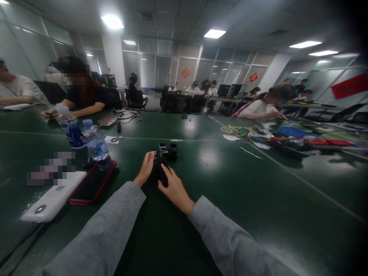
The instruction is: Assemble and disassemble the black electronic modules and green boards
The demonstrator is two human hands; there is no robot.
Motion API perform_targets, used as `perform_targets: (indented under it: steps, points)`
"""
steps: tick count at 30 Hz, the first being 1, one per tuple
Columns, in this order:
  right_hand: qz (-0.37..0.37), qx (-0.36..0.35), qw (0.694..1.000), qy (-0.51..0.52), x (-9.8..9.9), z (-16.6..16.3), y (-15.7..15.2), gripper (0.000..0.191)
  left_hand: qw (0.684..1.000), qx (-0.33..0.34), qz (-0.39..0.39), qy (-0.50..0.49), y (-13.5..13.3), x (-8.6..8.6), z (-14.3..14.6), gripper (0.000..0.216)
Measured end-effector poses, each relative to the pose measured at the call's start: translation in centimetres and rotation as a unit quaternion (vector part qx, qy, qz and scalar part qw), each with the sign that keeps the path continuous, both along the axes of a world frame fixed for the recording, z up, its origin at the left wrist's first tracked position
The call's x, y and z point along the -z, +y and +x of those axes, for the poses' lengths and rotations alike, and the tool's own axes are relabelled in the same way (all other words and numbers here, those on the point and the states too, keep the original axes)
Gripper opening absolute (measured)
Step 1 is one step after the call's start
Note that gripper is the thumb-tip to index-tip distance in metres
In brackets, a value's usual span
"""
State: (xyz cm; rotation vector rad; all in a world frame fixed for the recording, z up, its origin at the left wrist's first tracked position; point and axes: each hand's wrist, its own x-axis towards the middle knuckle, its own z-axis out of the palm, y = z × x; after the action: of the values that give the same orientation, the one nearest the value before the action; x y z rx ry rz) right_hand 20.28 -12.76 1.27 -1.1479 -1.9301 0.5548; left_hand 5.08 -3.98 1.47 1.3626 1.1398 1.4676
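A small black box-like object is in my right hand, its fingers and thumb closed around the right side. What kind of device it is I cannot make out. My left hand is just left of it, fingers stretched forward and holding nothing; whether it touches the black object is unclear. Just beyond both hands sit a small device with a pale screen and exposed green parts and another black block, side by side on the green table.
To the left lie a red-edged phone and a white power bank, with two water bottles behind. A wrench lies right of centre, near a heap of cables and tools. Other people sit around the table.
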Motion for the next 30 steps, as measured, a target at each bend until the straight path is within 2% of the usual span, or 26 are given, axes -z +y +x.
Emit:
perform_targets:
  steps: [7,13,16,21,25,30]
  points:
    - [-0.007,0.013,1.000,-0.006,-0.1,0.6,-0.1,0.074,1.000,0.001,-0.007,0.004,-0.2,-0.1,-0.1,0.035]
    - [0.013,0.090,0.995,-0.043,-0.5,4.5,0.1,0.067,1.000,-0.006,-0.019,0.021,-0.1,-0.2,0.0,0.037]
    - [0.026,0.163,0.983,-0.077,-0.2,7.0,2.2,0.063,0.999,-0.009,-0.027,0.027,0.2,0.0,-0.1,0.038]
    - [0.048,0.263,0.958,-0.106,0.4,9.4,7.9,0.061,0.999,-0.001,-0.028,0.036,0.1,0.0,-0.1,0.036]
    - [0.051,0.289,0.949,-0.114,0.5,9.0,11.2,0.060,0.998,-0.004,-0.038,0.045,-0.2,-0.3,-0.1,0.038]
    - [0.033,0.290,0.947,-0.132,0.6,8.7,12.1,0.061,0.998,0.002,-0.036,0.055,0.0,-0.2,-0.1,0.039]
